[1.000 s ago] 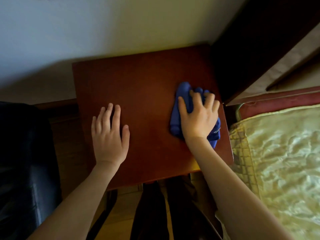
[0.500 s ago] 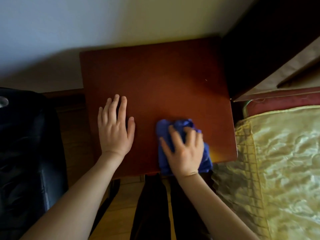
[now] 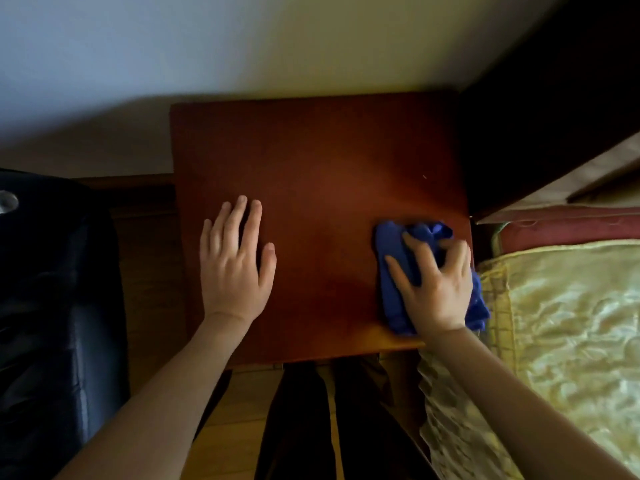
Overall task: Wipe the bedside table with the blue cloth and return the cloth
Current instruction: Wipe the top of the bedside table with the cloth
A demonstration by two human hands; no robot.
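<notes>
Bedside table (image 3: 322, 161): square reddish-brown wooden surface, smooth with a dull sheen, back edge against a pale wall (image 3: 242, 46). Blue cloth (image 3: 391, 251): soft, crumpled into loose folds, lying on the near right corner of the surface, one fold spilling over the right edge. Right hand (image 3: 438, 289): pressed palm-down on the cloth, grip spread, fingers (image 3: 414, 245) splayed and slightly curled into the folds, not clamped around them. Left hand (image 3: 235, 268): flat on the bare wood near the left edge, grip apart, fingers extended and nearly together, holding nothing. Between the two hands, and across the whole far half of the surface, bare wood open for moving. Right edge bordered closely by a bed (image 3: 568, 323) with glossy, quilted yellow-gold cover and a dark headboard (image 3: 554, 98). Left edge flanked by a dark, shiny leather-like seat (image 3: 52, 306). Below the near edge, pale wooden floor (image 3: 242, 427) and dark trouser legs (image 3: 311, 427).
</notes>
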